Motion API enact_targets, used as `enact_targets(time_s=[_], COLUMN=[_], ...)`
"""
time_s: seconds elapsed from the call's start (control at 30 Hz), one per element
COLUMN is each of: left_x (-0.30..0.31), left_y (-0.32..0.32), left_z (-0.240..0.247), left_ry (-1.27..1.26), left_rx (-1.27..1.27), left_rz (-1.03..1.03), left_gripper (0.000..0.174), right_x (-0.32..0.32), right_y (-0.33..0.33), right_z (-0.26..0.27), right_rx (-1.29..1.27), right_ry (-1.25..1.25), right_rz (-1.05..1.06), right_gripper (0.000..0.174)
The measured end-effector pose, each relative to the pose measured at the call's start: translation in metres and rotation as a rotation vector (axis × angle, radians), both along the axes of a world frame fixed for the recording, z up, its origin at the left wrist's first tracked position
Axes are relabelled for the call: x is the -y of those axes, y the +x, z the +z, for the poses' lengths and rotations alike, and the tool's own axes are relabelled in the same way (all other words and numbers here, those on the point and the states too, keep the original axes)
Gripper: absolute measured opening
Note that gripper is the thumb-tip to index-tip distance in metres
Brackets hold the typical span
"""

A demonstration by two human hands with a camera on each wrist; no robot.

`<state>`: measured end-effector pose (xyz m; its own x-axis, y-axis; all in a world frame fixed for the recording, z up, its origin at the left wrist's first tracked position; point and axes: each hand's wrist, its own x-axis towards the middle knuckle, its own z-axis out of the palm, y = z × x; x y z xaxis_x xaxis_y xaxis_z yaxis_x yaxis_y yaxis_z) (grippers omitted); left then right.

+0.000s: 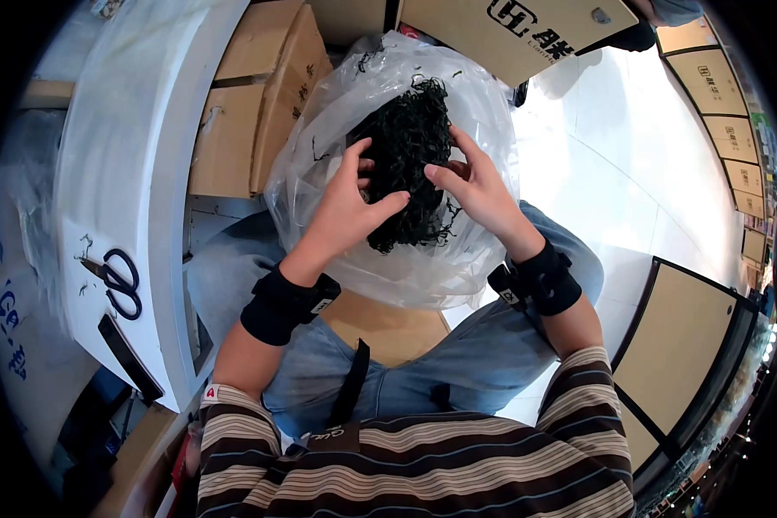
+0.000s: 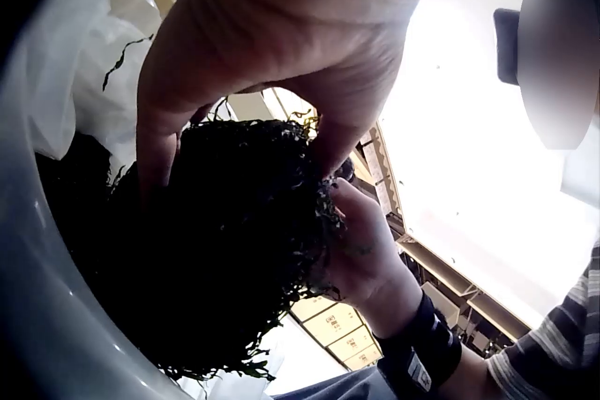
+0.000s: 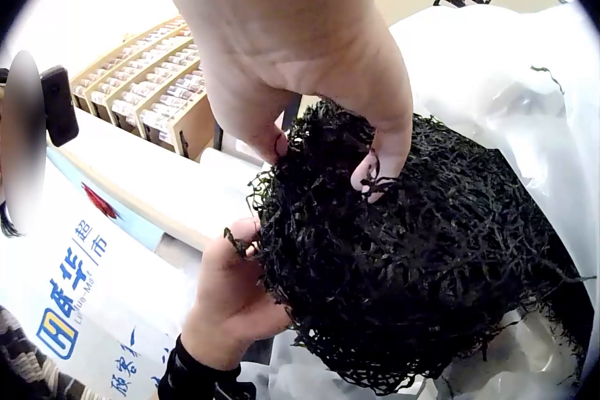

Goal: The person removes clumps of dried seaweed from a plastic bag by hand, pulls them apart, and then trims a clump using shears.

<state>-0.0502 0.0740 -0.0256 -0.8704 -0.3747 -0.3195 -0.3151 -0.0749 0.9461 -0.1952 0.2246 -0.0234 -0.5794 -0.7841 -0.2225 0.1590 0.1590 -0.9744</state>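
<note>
A clump of dark, stringy strands (image 1: pixel 405 164) fills the middle of a translucent plastic bag (image 1: pixel 310 198) between the person's knees. The left hand (image 1: pixel 351 203) grips the clump's left side, thumb toward its front, other fingers along its edge. On the opposite side the right hand (image 1: pixel 483 186) holds it with bent fingers and thumb. In the left wrist view, the left hand (image 2: pixel 272 53) has fingers and thumb dug into the dark mass (image 2: pixel 216 231). The right wrist view shows the right hand (image 3: pixel 300 62) pinching the tangled strands (image 3: pixel 394 250) from above; some fingertips are hidden.
Scissors (image 1: pixel 116 281) and a dark flat strip (image 1: pixel 129 356) lie on the white surface (image 1: pixel 159 173) at the left. Cardboard boxes (image 1: pixel 250 104) stand beside the bag. A printed board (image 1: pixel 509 39) is beyond it, with a black-framed panel (image 1: pixel 678 345) at the right.
</note>
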Motion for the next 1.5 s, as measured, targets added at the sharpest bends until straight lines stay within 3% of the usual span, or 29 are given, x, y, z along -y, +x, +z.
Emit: enact_targets(time_s=[0.17, 0.4, 0.43, 0.5, 0.57, 0.6, 0.67, 0.7, 0.77, 0.97, 1.07, 1.27, 1.37, 1.5], left_x=[0.0, 0.0, 0.0, 0.0, 0.001, 0.003, 0.004, 0.004, 0.002, 0.0, 0.001, 0.005, 0.005, -0.001], left_y=[0.002, 0.003, 0.001, -0.004, -0.011, -0.011, -0.011, -0.011, -0.008, -0.007, -0.007, -0.009, -0.009, -0.01], left_z=[-0.013, -0.006, -0.005, 0.003, 0.016, 0.014, 0.004, -0.005, -0.023, -0.01, -0.016, -0.023, -0.016, -0.008], left_ry=[-0.131, -0.121, 0.003, 0.126, 0.42, 0.419, 0.268, 0.27, 0.026, -0.087, -0.031, -0.067, -0.226, -0.219], left_rx=[-0.049, -0.027, -0.061, -0.095, -0.132, -0.13, -0.14, -0.139, -0.109, -0.122, -0.152, -0.148, -0.178, -0.182], left_rz=[-0.085, -0.108, -0.085, -0.059, 0.013, 0.018, -0.073, -0.073, -0.02, -0.123, -0.068, -0.093, -0.139, -0.062], left_gripper=[0.084, 0.081, 0.076, 0.07, 0.063, 0.063, 0.052, 0.052, 0.05, 0.059, 0.059, 0.057, 0.055, 0.052], right_x=[0.004, 0.003, 0.001, -0.002, -0.003, -0.003, -0.003, -0.003, -0.003, 0.001, -0.002, -0.004, -0.003, -0.001], right_y=[0.001, 0.002, 0.002, 0.004, 0.009, 0.012, 0.015, 0.015, 0.015, 0.015, 0.009, 0.003, 0.005, 0.003], right_z=[0.012, 0.007, 0.008, 0.011, 0.014, 0.015, 0.018, 0.015, 0.013, 0.008, 0.009, 0.02, 0.02, 0.018], right_rx=[0.068, 0.009, 0.009, -0.293, -0.397, -0.504, -0.492, -0.443, -0.392, -0.325, -0.489, -0.402, -0.511, -0.697], right_ry=[0.076, 0.154, 0.154, 0.157, 0.142, 0.129, 0.155, 0.156, 0.162, 0.093, 0.113, 0.171, 0.154, 0.088], right_rz=[-0.055, -0.072, -0.072, 0.088, 0.128, 0.163, 0.172, 0.159, 0.144, 0.026, 0.027, 0.065, 0.104, 0.18], right_gripper=[0.063, 0.052, 0.052, 0.053, 0.053, 0.054, 0.052, 0.051, 0.05, 0.048, 0.047, 0.061, 0.07, 0.076])
